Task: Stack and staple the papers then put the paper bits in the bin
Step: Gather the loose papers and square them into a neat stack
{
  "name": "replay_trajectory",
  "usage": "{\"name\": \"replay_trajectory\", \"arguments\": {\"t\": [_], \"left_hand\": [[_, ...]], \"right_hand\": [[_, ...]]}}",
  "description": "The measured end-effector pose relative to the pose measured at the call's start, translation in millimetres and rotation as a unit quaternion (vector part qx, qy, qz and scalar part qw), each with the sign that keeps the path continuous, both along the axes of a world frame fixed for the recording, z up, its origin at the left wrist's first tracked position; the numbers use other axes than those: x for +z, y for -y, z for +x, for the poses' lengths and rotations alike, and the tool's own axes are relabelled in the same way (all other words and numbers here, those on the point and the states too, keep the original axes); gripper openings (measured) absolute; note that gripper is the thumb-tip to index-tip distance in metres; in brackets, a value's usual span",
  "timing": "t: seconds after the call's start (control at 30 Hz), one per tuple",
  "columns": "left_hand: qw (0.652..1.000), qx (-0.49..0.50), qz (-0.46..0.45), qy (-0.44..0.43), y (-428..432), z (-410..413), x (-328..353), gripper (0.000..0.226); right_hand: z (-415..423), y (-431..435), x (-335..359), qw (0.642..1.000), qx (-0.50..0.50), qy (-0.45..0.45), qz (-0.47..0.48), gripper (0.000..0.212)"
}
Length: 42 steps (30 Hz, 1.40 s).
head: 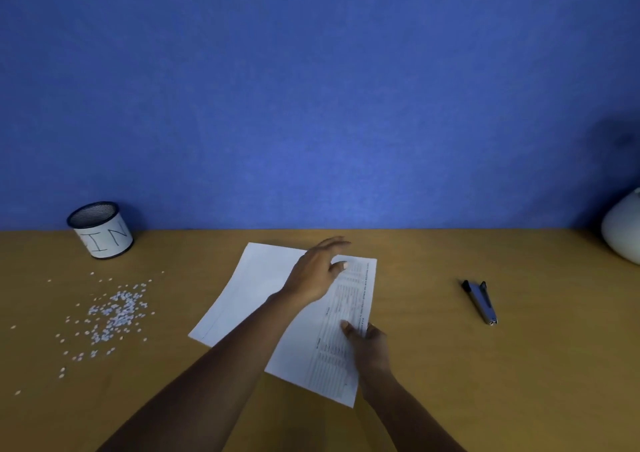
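A tan desk [450,365] meets a blue wall [311,87]. Papers [249,285] lie mid-desk. The right hand [370,344] pinches their right edge, and the left hand [311,278] hovers above, fingers loose. Bits [117,313] lie scattered near the bin [100,229] at far left — stapler [479,301] to the right.

A brown wooden table [450,365] fills the lower half of the frame. At the left a round bin [102,231] stands on it, and many little white paper bits [114,313] lie below the bin. Two papers [256,288] lie in the middle, overlapping. A dark stapler [480,302] lies to their right. A white round thing [623,229] sits at the right edge.
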<state>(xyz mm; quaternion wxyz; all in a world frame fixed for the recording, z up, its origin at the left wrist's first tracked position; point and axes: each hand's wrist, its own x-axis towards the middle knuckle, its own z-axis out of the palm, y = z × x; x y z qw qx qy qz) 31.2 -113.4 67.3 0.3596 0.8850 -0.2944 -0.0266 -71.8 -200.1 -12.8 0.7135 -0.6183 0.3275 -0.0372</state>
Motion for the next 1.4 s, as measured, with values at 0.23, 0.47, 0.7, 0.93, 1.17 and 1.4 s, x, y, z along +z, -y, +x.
{"name": "replay_trajectory", "arguments": {"t": [0.23, 0.47, 0.7, 0.93, 1.17, 1.4], "left_hand": [[0.998, -0.028, 0.036, -0.053, 0, 11, 1, 0.030], [0.999, -0.032, 0.008, -0.026, 0, 18, 0, 0.019], [0.998, -0.053, 0.028, -0.005, -1, 20, 2, 0.021], [0.982, -0.115, 0.142, 0.041, 2, 17, 0, 0.022], [0.972, -0.150, 0.182, 0.024, 4, 11, 6, 0.022], [0.982, -0.133, 0.135, 0.005, 3, 8, -5, 0.020]], "right_hand": [[-4, -14, 3, 0.999, 0.036, 0.002, -0.005, 0.019], [-5, -19, 7, 0.998, 0.064, 0.008, -0.022, 0.022], [10, -2, 26, 0.994, 0.057, 0.078, -0.051, 0.012], [25, 17, 47, 0.991, 0.023, 0.119, -0.050, 0.017], [25, 31, 49, 0.995, 0.050, 0.077, 0.033, 0.007], [22, 33, 49, 0.996, 0.036, 0.061, 0.058, 0.007]]}}
